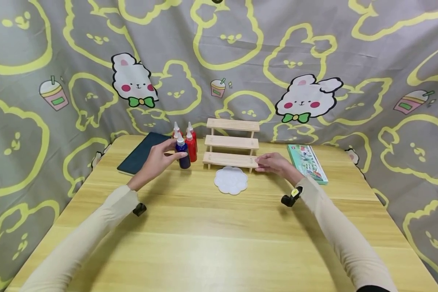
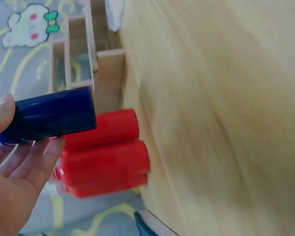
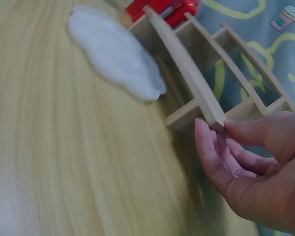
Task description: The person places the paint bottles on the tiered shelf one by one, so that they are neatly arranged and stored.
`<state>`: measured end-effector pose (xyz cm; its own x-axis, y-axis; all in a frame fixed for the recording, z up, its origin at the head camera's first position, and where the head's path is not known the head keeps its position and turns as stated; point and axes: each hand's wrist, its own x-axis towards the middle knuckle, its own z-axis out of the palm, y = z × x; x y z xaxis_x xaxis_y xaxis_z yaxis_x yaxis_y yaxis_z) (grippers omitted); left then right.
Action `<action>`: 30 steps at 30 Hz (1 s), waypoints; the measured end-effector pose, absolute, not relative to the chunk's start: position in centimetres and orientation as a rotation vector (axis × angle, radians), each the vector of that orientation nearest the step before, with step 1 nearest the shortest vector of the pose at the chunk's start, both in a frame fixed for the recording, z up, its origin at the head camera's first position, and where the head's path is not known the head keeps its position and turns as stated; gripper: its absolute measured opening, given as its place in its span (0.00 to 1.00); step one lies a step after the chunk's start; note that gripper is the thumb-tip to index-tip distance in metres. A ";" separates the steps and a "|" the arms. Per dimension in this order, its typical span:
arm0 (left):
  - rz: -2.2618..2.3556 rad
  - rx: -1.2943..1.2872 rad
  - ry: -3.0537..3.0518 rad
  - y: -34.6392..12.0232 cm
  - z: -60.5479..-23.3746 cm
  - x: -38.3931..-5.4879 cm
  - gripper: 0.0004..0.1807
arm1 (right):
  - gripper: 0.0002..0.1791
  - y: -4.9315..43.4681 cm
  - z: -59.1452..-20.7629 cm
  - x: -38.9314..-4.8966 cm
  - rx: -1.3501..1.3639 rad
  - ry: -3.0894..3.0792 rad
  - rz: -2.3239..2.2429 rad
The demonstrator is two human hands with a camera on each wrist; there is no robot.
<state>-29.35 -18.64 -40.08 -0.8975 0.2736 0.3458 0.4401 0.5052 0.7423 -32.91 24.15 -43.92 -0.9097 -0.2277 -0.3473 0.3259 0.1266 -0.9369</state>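
Observation:
My left hand holds a dark blue squeeze bottle with a white pointed nozzle, thumb on one side and fingers on the other. In the left wrist view the blue bottle appears raised off the table. Close behind it stand red squeeze bottles with similar nozzles, partly hidden by it. My right hand pinches the right end of the lowest step of a three-tier wooden stand. The right wrist view shows thumb and fingertips on that step's end.
A white scalloped palette lies before the stand. At the left is a dark flat book-like item; at the right, a green illustrated box. Behind the wooden table hangs a grey patterned curtain.

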 end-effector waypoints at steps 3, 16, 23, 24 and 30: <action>-1.332 -0.694 -2.569 -18.1 -39.4 -29.1 0.31 | 0.17 23.7 -43.8 -32.8 0.063 2.090 -1.758; -1.549 -0.679 -2.544 -14.8 -36.6 -30.5 0.29 | 0.12 23.8 -42.8 -33.2 0.089 2.069 -1.718; -1.780 -0.576 -2.421 -13.6 -35.0 -32.4 0.31 | 0.18 24.4 -42.5 -33.5 0.101 2.107 -1.703; -1.771 -0.575 -2.418 -13.5 -34.9 -32.7 0.32 | 0.19 24.5 -42.5 -33.5 0.097 2.126 -1.689; -1.672 -0.559 -2.406 -13.3 -34.1 -33.6 0.34 | 0.17 24.6 -42.8 -33.4 0.048 2.127 -1.674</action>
